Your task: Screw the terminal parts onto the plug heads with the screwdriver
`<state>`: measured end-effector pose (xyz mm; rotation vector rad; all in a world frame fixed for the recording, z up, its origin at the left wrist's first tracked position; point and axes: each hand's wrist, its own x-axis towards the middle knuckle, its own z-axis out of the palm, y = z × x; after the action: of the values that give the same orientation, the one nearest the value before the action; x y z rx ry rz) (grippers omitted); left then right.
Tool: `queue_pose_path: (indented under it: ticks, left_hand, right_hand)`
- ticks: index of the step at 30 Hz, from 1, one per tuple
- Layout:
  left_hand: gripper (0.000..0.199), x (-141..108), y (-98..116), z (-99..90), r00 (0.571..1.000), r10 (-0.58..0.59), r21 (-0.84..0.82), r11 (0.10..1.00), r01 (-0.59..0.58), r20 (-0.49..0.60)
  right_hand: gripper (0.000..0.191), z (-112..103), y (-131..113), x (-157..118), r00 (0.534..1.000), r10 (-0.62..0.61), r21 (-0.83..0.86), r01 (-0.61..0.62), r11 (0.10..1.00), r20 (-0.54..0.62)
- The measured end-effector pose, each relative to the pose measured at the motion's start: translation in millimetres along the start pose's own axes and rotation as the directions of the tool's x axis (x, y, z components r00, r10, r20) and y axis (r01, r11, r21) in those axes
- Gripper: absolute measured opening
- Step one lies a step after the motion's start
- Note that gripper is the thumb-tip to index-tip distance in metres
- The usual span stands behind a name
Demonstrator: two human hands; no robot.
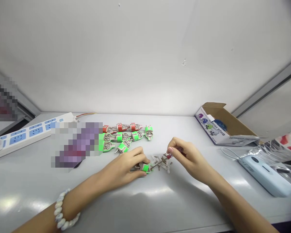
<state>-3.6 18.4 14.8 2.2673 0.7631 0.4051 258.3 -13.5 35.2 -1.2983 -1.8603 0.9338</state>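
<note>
1. Green plug: sits low over the white table, just R of the L hand. L fingers are closed on it in a narrow pinch. If that grip slips, the plug could roll or tip, and any loose part in it could drop out.
2. Screwdriver: red handle, held in a narrow finger pinch by the R hand. Shaft points down-L at the plug. Can't tell if the tip is seated in a screw. If it's off-center or pushed at an angle, it could skid, scratch the plug, or jab the L fingers.
3. Small parts pile: loose metal and white bits right under the shaft, just beside the plug. A slip or bumped wrist could scatter them, and tiny ones may roll off the table or get lost.
4. Finished plugs: green and red, in a loose group behind the hands. Not touching the hands, but an elbow or sleeve swing could knock them out of line.
5. Nearby: power strip far L, cardboard box back R, pale blue power bank R. Bead bracelet on L wrist could catch on small parts.
</note>
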Motion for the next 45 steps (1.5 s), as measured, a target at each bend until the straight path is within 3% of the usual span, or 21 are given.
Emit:
queue_pose_path:
  ticks: [7, 12, 19, 24, 28, 35, 40, 45]
  left_hand:
    - [0.012, 2, 0, -1.9, 1.000, -0.011, -0.018, 1.000, 0.012, 0.029]
    - [0.012, 2, -1, -3.0, 0.999, -0.006, -0.012, 1.000, 0.006, 0.036]
    - [0.012, 1, -1, -3.1, 1.000, -0.013, -0.016, 1.000, 0.014, 0.022]
    - [0.012, 1, -2, -3.1, 0.999, -0.009, -0.016, 1.000, 0.010, 0.036]
    - [0.012, 1, -2, -3.1, 0.999, -0.019, 0.009, 1.000, 0.019, 0.037]
    - [0.022, 0, 3, -0.9, 0.997, -0.014, 0.166, 0.986, 0.001, 0.076]
    - [0.025, 2, 7, 2.1, 0.993, -0.021, 0.312, 0.950, -0.017, 0.116]
    - [0.024, 2, 7, 5.3, 0.993, 0.013, 0.366, 0.929, -0.054, 0.114]
  right_hand:
    - [0.021, -10, -4, -4, 0.987, -0.009, -0.036, 0.015, 0.999, 0.162]
    - [0.015, -15, -7, -6, 0.977, -0.031, -0.078, 0.049, 0.996, 0.212]
    - [0.027, -10, -6, -3, 0.993, -0.005, -0.105, 0.018, 0.994, 0.115]
    - [0.011, -13, -9, -6, 0.980, -0.007, -0.075, 0.023, 0.997, 0.197]
    - [0.015, -12, -8, -6, 0.991, 0.006, -0.159, 0.016, 0.987, 0.134]
    - [0.010, -7, -8, -6, 0.991, -0.078, -0.195, 0.098, 0.976, 0.107]
    - [0.015, -4, -9, -6, 0.988, -0.140, -0.312, 0.153, 0.938, 0.061]
    - [0.008, -3, -12, -7, 0.985, -0.143, -0.230, 0.161, 0.960, 0.094]
